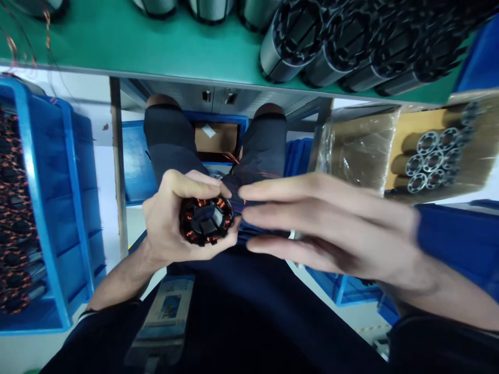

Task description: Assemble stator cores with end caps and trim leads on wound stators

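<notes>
My left hand [171, 213] is wrapped round a motor stator [206, 222], a dark ring with copper windings inside, held above my lap with its open end facing me. To the right of it, my right hand [323, 223] is stretched out with the fingers extended and somewhat blurred. Its fingertips are close to the stator but apart from it. A thin copper wire seems to run near those fingertips, too faint to follow.
Several unwound stator cores [286, 62] stand on the green bench [156, 49] ahead. At left, a blue crate [49, 208] holds wound stators [17, 223]. A plastic-lined carton [358, 150] at right contains metal cores [432, 158]. Blue bins [452, 244] lie below it.
</notes>
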`<state>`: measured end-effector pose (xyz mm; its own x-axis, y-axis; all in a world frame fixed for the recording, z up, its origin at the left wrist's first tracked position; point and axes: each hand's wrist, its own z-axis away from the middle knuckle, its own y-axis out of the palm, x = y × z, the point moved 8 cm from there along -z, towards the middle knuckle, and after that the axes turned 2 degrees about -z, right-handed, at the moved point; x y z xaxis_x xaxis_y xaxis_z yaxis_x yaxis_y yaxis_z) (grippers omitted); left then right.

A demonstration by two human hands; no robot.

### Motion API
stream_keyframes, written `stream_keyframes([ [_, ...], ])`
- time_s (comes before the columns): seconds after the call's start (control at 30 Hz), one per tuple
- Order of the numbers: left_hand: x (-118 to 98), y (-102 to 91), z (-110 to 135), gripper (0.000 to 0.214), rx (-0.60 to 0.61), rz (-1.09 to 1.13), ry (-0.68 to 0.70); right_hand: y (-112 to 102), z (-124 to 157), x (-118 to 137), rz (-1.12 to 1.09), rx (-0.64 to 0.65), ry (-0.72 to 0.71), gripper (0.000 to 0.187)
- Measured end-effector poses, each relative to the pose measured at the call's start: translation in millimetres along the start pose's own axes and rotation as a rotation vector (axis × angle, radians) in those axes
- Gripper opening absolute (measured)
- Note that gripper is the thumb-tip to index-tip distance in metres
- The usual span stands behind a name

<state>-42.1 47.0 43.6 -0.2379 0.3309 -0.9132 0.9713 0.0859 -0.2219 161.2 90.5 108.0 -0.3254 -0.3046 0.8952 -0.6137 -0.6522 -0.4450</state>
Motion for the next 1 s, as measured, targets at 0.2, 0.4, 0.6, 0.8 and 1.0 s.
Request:
stream_keyframes([
  [0.2, -2.1, 3.3, 7.4, 0.061, 0.128, -0.038, -0.051, 24.6, -22.9, -41.3, -0.117, 0.061, -0.051, 0.012],
  [0.4, 18.2, -1.2, 12.1, 0.046, 0.2, -0.377, -0.029, -3.9, -22.3, -101.3, 0.077, -0.171, 0.181, 0.029],
  [0.6, 4.2, 11.3, 4.2, 0.046, 0.191, -0.487, 0.133, 32.8, -29.0, -34.8, 0.102, 0.003, 0.063, 0.06],
  [0.8, -8.3, 10.7, 0.7, 0.046, 0.186, -0.349, 0.134, 54.1, -35.7, -39.8, -0.03, 0.154, 0.137, 0.035],
  [1.0, -13.9, -9.1, -11.5, 0.061, 0.003, -0.091, 0.094, 27.7, -39.6, -9.8, -0.019, 0.23, -0.035, 0.02],
])
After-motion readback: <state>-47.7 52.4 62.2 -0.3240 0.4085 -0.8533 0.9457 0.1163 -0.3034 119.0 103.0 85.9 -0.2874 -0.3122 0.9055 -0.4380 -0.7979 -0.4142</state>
